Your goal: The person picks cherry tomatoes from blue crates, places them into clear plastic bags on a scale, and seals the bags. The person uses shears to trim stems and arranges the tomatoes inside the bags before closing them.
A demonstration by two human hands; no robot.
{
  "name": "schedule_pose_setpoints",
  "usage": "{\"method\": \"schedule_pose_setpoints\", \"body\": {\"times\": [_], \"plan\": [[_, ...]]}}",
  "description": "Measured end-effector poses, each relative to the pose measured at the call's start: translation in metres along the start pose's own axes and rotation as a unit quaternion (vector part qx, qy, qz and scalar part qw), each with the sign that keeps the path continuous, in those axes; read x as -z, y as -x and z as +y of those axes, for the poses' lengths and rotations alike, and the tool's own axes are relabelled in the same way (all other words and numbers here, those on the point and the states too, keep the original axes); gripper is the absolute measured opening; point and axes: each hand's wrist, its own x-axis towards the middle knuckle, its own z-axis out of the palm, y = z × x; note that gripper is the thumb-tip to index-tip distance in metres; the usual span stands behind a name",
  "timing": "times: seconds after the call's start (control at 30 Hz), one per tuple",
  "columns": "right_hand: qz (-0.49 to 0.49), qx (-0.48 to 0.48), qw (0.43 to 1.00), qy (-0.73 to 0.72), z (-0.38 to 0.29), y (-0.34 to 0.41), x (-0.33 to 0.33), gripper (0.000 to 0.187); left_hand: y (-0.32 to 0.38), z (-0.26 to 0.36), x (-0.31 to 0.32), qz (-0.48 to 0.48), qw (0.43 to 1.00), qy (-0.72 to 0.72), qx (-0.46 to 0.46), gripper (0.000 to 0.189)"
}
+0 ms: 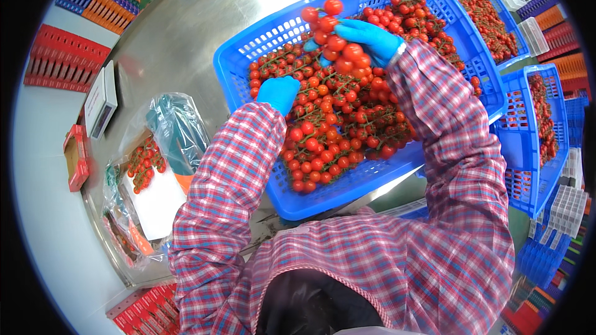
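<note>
A blue plastic crate (321,204) in front of me holds many cherry tomatoes on the vine (321,149). Raised above the heap, a vine cluster of red cherry tomatoes (336,43) is gripped by my right hand (372,39), which wears a blue glove. Some of that hand's fingers show behind the fruit. My left hand (279,94), also gloved in blue, rests at the tomatoes on the crate's left side. Its fingers point down and are mostly hidden, so whether it grips a stem is unclear.
On the steel table (186,46) lies an open, plastic-lined box with a white sheet (156,200) and a small tomato cluster (145,163). A scale-like white device (101,100) and a red carton (76,158) stand left. More tomato crates (531,149) are at right.
</note>
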Motion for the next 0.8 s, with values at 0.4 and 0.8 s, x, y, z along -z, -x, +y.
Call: {"method": "schedule_pose_setpoints", "body": {"times": [0.4,0.8], "plan": [[-0.130,0.071,0.928,-0.343,0.028,0.069,-0.062,0.063,0.068,-0.016,0.045,0.104,0.873,0.459,-0.130,0.014],[-0.158,0.009,0.933,-0.325,0.033,-0.002,-0.183,0.065,0.269,-0.032,0.058,0.208,0.075,0.972,-0.076,0.044]]}}
